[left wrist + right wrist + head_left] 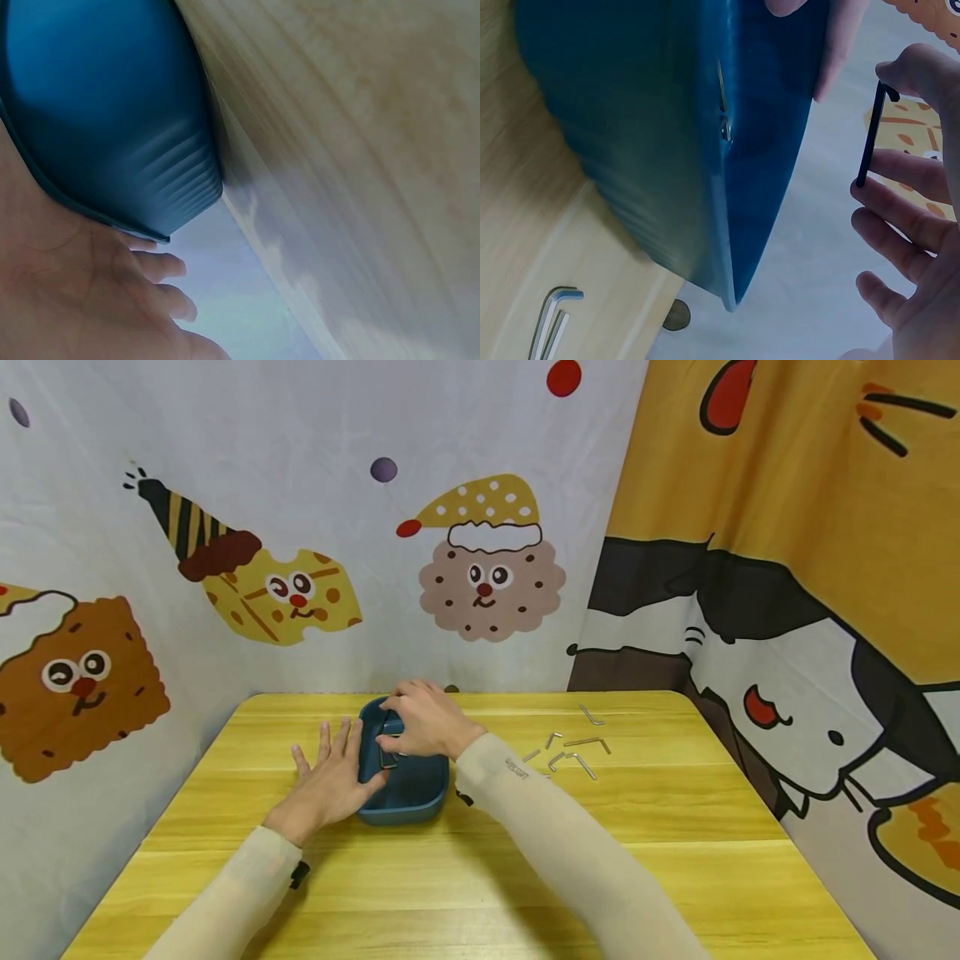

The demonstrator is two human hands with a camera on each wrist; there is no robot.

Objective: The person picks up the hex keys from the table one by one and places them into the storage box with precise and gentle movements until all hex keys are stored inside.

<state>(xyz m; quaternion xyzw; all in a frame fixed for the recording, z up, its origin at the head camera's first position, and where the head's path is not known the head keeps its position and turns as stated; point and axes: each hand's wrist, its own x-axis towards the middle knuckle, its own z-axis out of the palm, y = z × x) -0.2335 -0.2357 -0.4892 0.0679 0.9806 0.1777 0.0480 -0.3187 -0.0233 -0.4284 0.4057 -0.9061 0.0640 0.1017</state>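
A dark blue plastic bin stands on the table. My left hand lies at its left side with fingers spread and the thumb over the rim. In the left wrist view, the palm is against the bin's edge. Above the bin, my right hand pinches a black hex key between thumb and fingertips. Inside the bin are some metal hex keys, partly hidden by the right hand; a bit of one shows in the right wrist view.
Several silver hex keys lie loose on the wooden table right of the bin, among them a long one and one farther back. A cartoon-printed curtain hangs behind the table's back edge.
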